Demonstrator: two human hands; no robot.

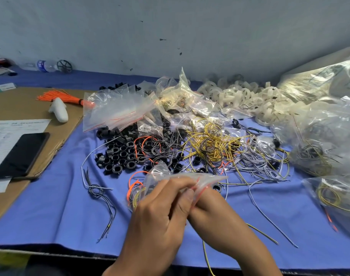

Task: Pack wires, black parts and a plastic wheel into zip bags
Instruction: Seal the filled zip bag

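Now both your hands pinch one zip bag [162, 174], just nearer you than the black parts pile [120, 154].
Your left hand [160, 212] and right hand [214, 208] grip its zip edge; long axis left-right, free corner pointing right, wires [134, 189] inside.

A single head-worn wide-angle view looks forward and down, close over the blue cloth [50, 206], toward the wall [170, 26].
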